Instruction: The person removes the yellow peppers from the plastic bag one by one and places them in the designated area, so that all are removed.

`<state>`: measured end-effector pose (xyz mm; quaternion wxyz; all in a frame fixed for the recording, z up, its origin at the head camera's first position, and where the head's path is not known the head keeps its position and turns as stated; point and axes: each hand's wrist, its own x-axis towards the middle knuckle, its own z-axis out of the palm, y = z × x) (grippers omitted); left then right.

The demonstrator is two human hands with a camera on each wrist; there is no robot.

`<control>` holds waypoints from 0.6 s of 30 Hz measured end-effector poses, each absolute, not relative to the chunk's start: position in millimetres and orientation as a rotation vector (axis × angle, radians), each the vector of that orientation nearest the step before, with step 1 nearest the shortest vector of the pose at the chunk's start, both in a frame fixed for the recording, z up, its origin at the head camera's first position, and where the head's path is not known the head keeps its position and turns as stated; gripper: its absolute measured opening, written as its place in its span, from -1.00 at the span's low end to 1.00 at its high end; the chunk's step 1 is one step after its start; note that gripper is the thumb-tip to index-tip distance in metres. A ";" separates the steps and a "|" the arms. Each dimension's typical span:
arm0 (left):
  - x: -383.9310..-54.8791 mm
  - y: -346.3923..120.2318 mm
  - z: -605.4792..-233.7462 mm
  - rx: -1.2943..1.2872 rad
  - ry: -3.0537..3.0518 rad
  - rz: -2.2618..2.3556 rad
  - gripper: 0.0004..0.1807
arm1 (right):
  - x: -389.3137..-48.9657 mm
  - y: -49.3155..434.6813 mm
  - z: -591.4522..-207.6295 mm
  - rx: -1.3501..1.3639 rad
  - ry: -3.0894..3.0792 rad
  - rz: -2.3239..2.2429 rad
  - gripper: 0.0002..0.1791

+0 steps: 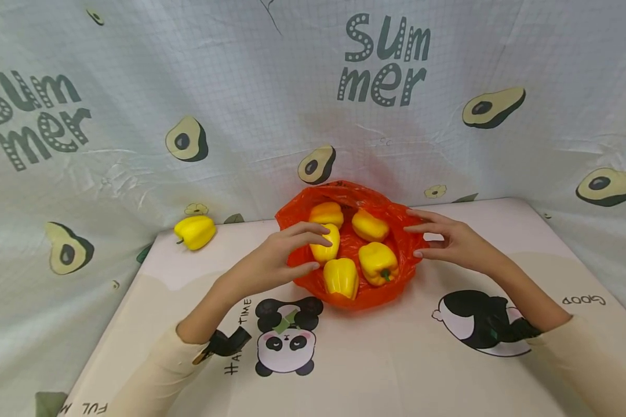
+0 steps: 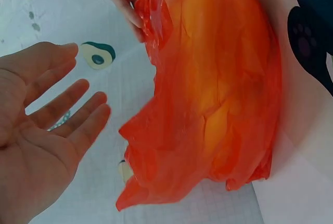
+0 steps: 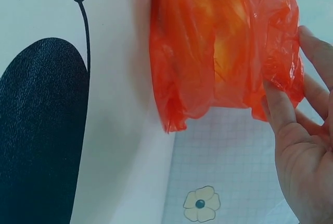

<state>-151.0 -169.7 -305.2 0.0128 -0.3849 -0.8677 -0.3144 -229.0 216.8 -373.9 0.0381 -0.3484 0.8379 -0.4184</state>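
A red plastic bag (image 1: pixel 350 301) stands with its mouth open, several yellow bell peppers (image 1: pixel 378 263) inside it. Over the bag's left edge is my left hand (image 1: pixel 281 255), its fingers extended above the rim near a pepper. The left wrist view shows that hand (image 2: pixel 47 114) apart from the bag (image 2: pixel 208 94), palm bare and fingers spread. On the opposite side, my right hand (image 1: pixel 451 240) holds the rim, fingers at the top edge and thumb lower down. In the right wrist view, the right thumb (image 3: pixel 281 107) presses the outside of the crumpled rim.
Another yellow bell pepper (image 1: pixel 195 232) lies near the table's back left corner. The pale table (image 1: pixel 396 359) has printed pandas and lettering. Directly behind the bag hangs a white curtain (image 1: pixel 250 116) with avocado prints.
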 end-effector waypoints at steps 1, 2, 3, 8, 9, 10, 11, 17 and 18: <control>-151.4 -167.4 -304.7 -1.220 -2.717 -0.969 -0.64 | -228.7 216.9 -373.6 -1.067 2.571 -1.284 -0.45; -151.7 -165.1 -304.1 -1.236 -2.735 -0.955 -0.64 | -228.3 216.9 -373.2 -1.066 2.570 -1.286 -0.45; -152.0 -163.0 -303.4 -1.249 -2.755 -0.936 -0.64 | -227.9 217.0 -372.9 -1.064 2.574 -1.281 -0.45; -155.7 -153.4 -300.2 -1.283 -2.834 -0.869 -0.63 | -224.7 217.8 -371.0 -1.056 2.592 -1.265 -0.45; -156.9 -151.7 -299.6 -1.283 -2.849 -0.863 -0.62 | -223.9 218.0 -370.7 -1.054 2.596 -1.260 -0.45; -158.4 -150.0 -299.1 -1.287 -2.860 -0.864 -0.62 | -223.0 218.3 -370.3 -1.051 2.595 -1.260 -0.45; -160.0 -148.3 -298.7 -1.287 -2.874 -0.860 -0.62 | -222.1 218.5 -370.1 -1.049 2.597 -1.258 -0.45; -172.8 -134.5 -297.3 -1.356 -2.898 -0.859 -0.62 | -217.7 220.0 -370.4 -1.027 2.597 -1.260 -0.44; -175.1 -131.8 -296.8 -1.371 -2.901 -0.861 -0.61 | -217.0 220.3 -370.4 -1.026 2.596 -1.263 -0.44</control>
